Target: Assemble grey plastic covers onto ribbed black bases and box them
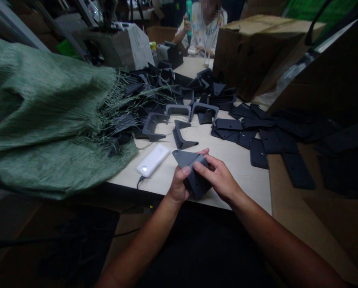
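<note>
My left hand [177, 186] and my right hand [218, 178] both grip a dark grey moulded plastic bracket [196, 170] just above the table's front edge. Its angled pieces are folded together, and my fingers hide part of it. A white power bank [152, 161] with a lit indicator and a thin black cable lies just left of my left hand. Two similar loose brackets [179, 136] stand or lie on the pale tabletop [239, 172] beyond my hands.
A green woven sack [49, 120] with frayed strands spills over the left side, against a heap of black plastic parts [155, 98]. Flat black plates [257, 136] spread right. A cardboard box [257, 52] stands behind them, and a co-worker [204, 36] sits at the far side.
</note>
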### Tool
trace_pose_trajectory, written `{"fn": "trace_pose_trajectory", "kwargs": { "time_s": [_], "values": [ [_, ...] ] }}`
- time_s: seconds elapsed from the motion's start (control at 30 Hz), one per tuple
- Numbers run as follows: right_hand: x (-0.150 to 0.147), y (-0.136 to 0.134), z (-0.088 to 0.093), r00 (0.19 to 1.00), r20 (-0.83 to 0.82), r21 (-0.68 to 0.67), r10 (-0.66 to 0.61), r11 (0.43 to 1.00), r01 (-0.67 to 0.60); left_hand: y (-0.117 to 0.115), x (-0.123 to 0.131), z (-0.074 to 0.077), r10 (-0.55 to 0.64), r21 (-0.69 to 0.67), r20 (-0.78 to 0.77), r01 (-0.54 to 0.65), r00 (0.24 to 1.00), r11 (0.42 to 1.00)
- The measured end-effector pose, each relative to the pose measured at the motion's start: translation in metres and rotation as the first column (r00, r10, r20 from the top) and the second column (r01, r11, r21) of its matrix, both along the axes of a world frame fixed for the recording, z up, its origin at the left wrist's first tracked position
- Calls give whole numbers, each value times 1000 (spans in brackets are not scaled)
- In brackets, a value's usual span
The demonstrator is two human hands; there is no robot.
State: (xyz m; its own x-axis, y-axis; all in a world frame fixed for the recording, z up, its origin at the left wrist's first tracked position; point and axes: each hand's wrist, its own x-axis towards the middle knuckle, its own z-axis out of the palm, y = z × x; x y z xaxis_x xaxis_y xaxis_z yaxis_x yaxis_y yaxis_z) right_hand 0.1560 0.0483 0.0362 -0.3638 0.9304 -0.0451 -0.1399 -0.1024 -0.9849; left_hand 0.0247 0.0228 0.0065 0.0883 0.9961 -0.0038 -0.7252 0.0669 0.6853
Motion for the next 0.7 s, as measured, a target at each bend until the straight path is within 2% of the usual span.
{"fn": "trace_pose_trajectory", "kwargs": {
  "time_s": [0.1, 0.17, 0.27, 0.37, 0.47, 0.57, 0.63, 0.7],
  "values": [
    [3, -1, 1, 997, -45, -53, 56, 997, -59, 0, -2, 10, -13, -25, 43, 15, 999, 1000],
    [5, -5, 0, 994, -20, -28, 106, 994, -107, 5, -8, 20, 43, -113, 105, -31, 994, 993],
    [4, -15, -5, 986, 1, -16, 164, 986, -164, 14, -15, 31, 174, -330, 115, -127, 978, 935],
    [-2, -25, -11, 997, 7, 30, 78, 996, -78, 16, -14, 36, 245, -433, 0, -221, 969, 874],
    [-8, -30, -12, 1000, 16, 98, -21, 995, 19, 13, -7, 38, 286, -399, -69, -289, 956, 870],
    [-7, -28, -7, 999, 36, 104, -8, 995, 4, 10, -6, 36, 285, -343, -124, -311, 950, 886],
    [-1, -25, -4, 996, 82, 84, 36, 995, -43, 10, -12, 32, 260, -267, -244, -322, 934, 908],
    [7, -23, -1, 983, 164, 70, 79, 993, -91, 10, -23, 28, 216, -125, -463, -305, 860, 944]
  ]
}}
